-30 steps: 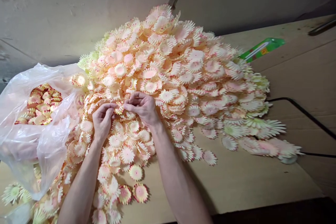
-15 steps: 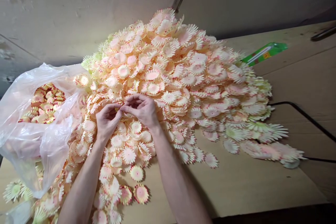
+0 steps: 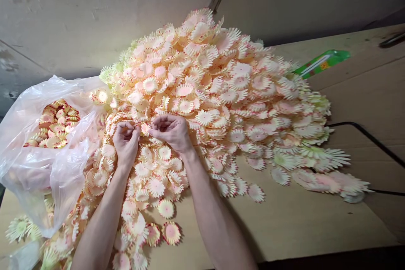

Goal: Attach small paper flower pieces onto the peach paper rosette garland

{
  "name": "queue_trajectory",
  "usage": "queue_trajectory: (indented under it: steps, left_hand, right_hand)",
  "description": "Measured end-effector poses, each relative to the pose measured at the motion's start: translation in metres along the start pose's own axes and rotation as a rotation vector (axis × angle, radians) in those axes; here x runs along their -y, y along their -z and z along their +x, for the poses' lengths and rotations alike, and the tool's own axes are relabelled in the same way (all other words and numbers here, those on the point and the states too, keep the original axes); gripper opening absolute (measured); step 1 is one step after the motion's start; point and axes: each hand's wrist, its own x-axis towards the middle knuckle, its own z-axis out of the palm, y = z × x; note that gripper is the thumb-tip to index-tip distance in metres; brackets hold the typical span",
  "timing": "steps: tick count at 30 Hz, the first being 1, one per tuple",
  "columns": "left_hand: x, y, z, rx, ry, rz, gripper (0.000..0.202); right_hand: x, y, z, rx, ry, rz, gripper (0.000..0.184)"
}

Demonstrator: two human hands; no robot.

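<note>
A big heap of pale pink and cream artificial flower heads (image 3: pixel 221 93) covers the cardboard-topped table (image 3: pixel 300 219). My left hand (image 3: pixel 125 140) and my right hand (image 3: pixel 172 130) hover over the heap's near left side, fingers curled and pinched. Between their fingertips sits a small flower piece (image 3: pixel 144 128), which both hands pinch. My forearms reach up from the bottom edge.
A clear plastic bag (image 3: pixel 47 156) with more flower heads lies at the left. A green packet (image 3: pixel 322 62) lies at the back right. A black cable (image 3: pixel 367 135) runs along the right side. Loose flowers (image 3: pixel 171 232) lie near the front edge. A grey wall stands behind.
My fingertips met half a second ago and have now drawn slightly apart, the left hand shifting left. The view has nudged a little.
</note>
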Motion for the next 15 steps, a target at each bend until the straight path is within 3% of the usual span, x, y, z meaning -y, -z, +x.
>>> queue_trajectory:
  steps: [9,15]
  left_hand:
    - [-0.0007,0.0005,-0.0012,-0.048,-0.062,0.042,0.025]
    - [-0.0019,0.0022,-0.0054,0.031,-0.188,0.176,0.017]
  right_hand:
    - [-0.0007,-0.0036,0.0001,0.015,0.095,-0.104,0.019]
    - [-0.0035,-0.0025,-0.0008,0.044,0.124,-0.238,0.021]
